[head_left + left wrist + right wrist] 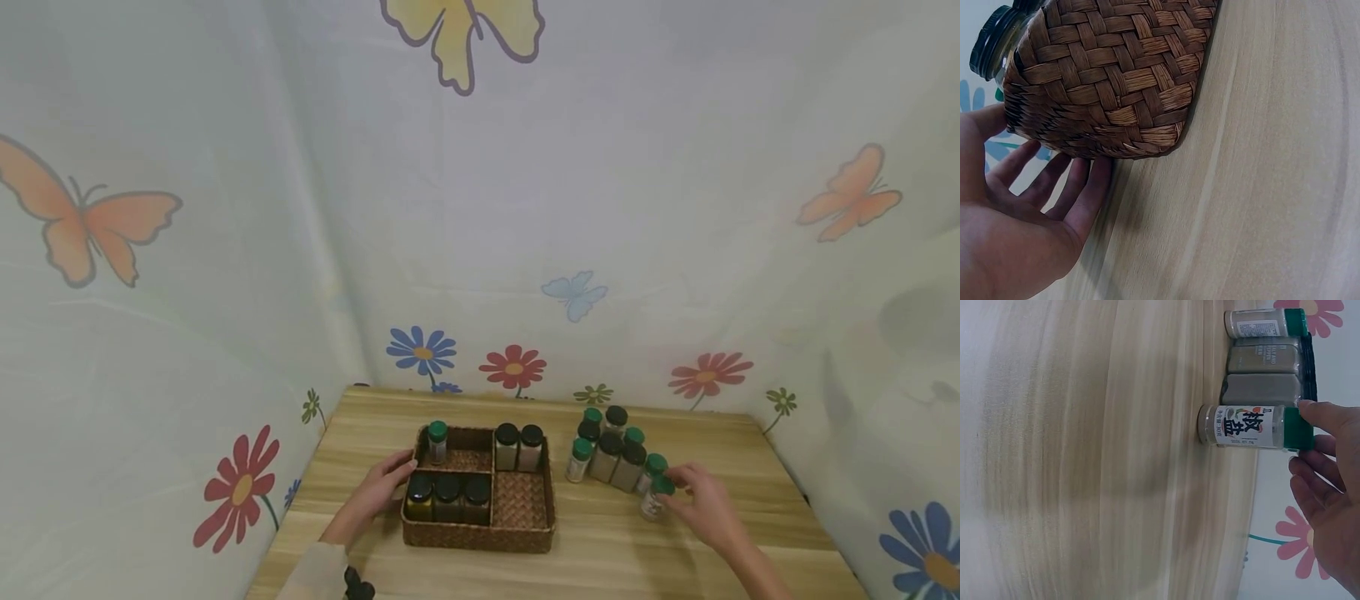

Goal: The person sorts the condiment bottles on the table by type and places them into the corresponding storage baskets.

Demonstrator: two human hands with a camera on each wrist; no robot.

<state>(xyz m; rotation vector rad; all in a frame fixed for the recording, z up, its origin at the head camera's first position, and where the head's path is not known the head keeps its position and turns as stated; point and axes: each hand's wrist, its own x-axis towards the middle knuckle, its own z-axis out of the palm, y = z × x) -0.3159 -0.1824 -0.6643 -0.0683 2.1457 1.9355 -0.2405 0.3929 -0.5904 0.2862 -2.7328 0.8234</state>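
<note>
My right hand (701, 504) pinches the green cap of a small clear spice jar (1241, 427) with a white label, at the near right end of a group of jars. That jar stands upright beside grey, dark-capped jars (1263, 389). On the other side, my left hand (1029, 212) touches the left end of a brown woven basket (1116, 69), thumb near the rim and fingers loosely bent along the outer wall. Three dark-lidded jars (447, 497) fill its front left compartment. One green-capped jar (437, 443) is behind them, and two black-capped jars (518, 447) stand in the right compartment.
The remaining green- and black-capped jars (609, 454) stand close together to the right of the basket on the wooden table (622, 567). A pale curtain (465, 217) printed with flowers and butterflies surrounds the table. Near the left forearm lies a small black object (358, 586).
</note>
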